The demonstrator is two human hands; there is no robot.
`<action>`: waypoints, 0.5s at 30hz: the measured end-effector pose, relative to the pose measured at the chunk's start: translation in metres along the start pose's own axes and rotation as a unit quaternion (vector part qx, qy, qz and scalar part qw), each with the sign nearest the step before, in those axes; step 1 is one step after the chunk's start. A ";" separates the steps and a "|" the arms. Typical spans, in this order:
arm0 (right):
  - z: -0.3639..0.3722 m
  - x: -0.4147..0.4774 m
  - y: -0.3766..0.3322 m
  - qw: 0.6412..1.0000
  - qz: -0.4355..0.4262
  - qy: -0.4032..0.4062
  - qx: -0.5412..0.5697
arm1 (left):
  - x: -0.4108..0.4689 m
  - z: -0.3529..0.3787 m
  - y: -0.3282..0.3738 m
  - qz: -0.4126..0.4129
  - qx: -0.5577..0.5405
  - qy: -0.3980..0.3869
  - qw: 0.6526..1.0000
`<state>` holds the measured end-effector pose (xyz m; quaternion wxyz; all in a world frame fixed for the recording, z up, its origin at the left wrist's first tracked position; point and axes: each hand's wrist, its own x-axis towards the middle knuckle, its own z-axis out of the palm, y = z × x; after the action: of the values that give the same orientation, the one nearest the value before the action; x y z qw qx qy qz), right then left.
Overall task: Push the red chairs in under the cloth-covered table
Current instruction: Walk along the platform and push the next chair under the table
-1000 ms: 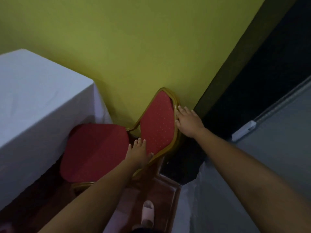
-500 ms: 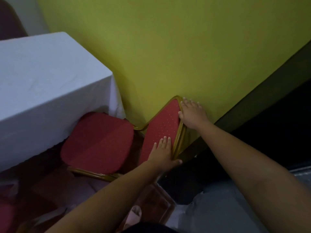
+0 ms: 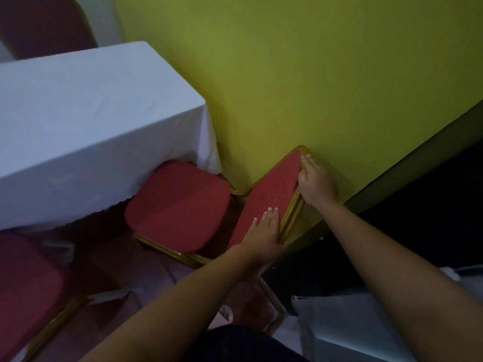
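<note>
A red chair (image 3: 180, 205) with a gold frame stands at the corner of the table under a white cloth (image 3: 86, 121). Its seat's far edge lies under the hanging cloth. Its backrest (image 3: 271, 192) leans near the yellow wall. My left hand (image 3: 264, 231) lies flat on the lower part of the backrest pad, fingers together. My right hand (image 3: 316, 181) grips the top edge of the backrest frame. A second red chair seat (image 3: 26, 283) shows at the lower left, outside the table.
The yellow wall (image 3: 313, 74) runs close behind the chair, with a dark baseboard (image 3: 418, 152) below it. A dark red chair back (image 3: 44, 24) stands beyond the table's far end. A pale bag (image 3: 352, 322) lies on the floor at lower right. My foot (image 3: 227, 312) is near the chair.
The chair has slid toward the table, with its seat edge now at the cloth. My view has turned left, bringing the second chair into sight. Both hands stay on the backrest.
</note>
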<state>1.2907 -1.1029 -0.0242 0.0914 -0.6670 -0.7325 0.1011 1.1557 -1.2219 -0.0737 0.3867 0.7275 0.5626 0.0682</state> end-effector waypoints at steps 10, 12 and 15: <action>0.036 -0.043 -0.028 0.994 -0.004 0.075 0.082 | -0.049 0.005 -0.044 -0.013 -0.013 -0.001 1.000; 0.045 -0.056 -0.039 0.990 0.008 0.088 0.112 | -0.065 0.007 -0.053 -0.030 -0.030 -0.004 0.999; 0.059 -0.077 -0.062 0.976 0.022 0.125 0.179 | -0.091 0.005 -0.069 -0.062 -0.068 -0.005 0.996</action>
<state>1.2223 -1.1868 -0.0638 0.2974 -0.6632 -0.6706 0.1483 1.0733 -1.2985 -0.0906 0.4417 0.6632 0.5991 0.0787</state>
